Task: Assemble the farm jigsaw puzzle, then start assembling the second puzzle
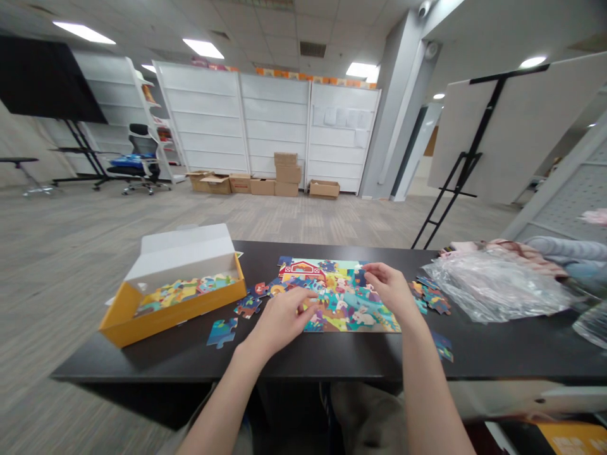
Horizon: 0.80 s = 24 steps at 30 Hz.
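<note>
A colourful jigsaw picture (351,303) with a red barn and white rabbits lies on the black table. Over its lower left part is my left hand (284,316), fingers curled and thumb near the fingertips; whether it holds anything is too small to tell. My right hand (389,287) is at the upper right part of the picture, its thumb and fingers closed near a dark blue piece; I cannot make out whether the piece is gripped. Loose blue pieces (222,332) lie left of the picture, and more loose pieces (434,297) lie to its right.
An open yellow box (190,313) with several puzzle pieces stands at the table's left. Clear plastic packaging (497,284) covers the right side, beside folded cloth (569,253). A black easel stand (467,158) and cardboard boxes (287,174) are beyond the table.
</note>
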Motion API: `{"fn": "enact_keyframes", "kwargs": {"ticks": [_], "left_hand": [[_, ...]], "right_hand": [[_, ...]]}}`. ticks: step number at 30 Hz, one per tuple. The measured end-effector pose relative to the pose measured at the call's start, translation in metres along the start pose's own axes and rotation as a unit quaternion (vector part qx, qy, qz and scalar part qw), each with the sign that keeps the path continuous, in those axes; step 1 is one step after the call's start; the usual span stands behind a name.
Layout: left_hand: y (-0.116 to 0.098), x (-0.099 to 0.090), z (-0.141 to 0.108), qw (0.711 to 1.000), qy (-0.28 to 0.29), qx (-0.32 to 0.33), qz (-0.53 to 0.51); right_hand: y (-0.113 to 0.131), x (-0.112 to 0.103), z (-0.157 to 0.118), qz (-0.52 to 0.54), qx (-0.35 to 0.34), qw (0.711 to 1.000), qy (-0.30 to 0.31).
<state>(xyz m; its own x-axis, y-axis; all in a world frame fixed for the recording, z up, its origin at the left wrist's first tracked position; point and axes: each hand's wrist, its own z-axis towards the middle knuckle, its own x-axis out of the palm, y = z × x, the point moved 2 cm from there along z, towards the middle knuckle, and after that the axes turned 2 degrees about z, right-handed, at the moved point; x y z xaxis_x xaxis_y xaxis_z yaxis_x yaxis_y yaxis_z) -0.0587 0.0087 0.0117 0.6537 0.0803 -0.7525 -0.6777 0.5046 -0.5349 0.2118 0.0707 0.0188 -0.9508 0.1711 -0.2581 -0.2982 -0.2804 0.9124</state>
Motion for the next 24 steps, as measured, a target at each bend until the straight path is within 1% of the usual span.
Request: {"fn": "enact_keyframes", "kwargs": {"ticks": [3, 7, 10, 13, 16, 18, 21, 24], "left_hand": [[-0.001, 0.002, 0.026, 0.997, -0.037, -0.004, -0.060], [-0.006, 0.009, 0.070, 0.996, -0.017, 0.020, -0.086], [-0.008, 0.018, 0.091, 0.989, 0.000, 0.025, -0.146], [-0.005, 0.028, 0.096, 0.974, 0.015, 0.013, -0.227], [0.003, 0.034, 0.094, 0.961, -0.002, -0.023, -0.274], [0.007, 0.035, 0.095, 0.959, -0.009, -0.041, -0.279], [0.012, 0.032, 0.097, 0.959, 0.003, -0.049, -0.280], [0.015, 0.028, 0.096, 0.946, 0.014, -0.067, -0.317]], "right_hand": [[0.000, 0.009, 0.004, 0.024, 0.001, 0.999, 0.025], [0.001, 0.015, 0.009, 0.024, 0.003, 0.999, 0.034], [0.003, 0.017, 0.011, 0.027, -0.005, 0.999, 0.040], [0.003, 0.021, 0.011, 0.031, -0.008, 0.998, 0.053], [0.003, 0.027, 0.010, 0.036, -0.004, 0.997, 0.069], [0.003, 0.030, 0.009, 0.039, 0.000, 0.996, 0.076], [0.002, 0.030, 0.008, 0.046, 0.008, 0.996, 0.075], [-0.001, 0.025, 0.008, 0.052, 0.030, 0.997, 0.058]]}}
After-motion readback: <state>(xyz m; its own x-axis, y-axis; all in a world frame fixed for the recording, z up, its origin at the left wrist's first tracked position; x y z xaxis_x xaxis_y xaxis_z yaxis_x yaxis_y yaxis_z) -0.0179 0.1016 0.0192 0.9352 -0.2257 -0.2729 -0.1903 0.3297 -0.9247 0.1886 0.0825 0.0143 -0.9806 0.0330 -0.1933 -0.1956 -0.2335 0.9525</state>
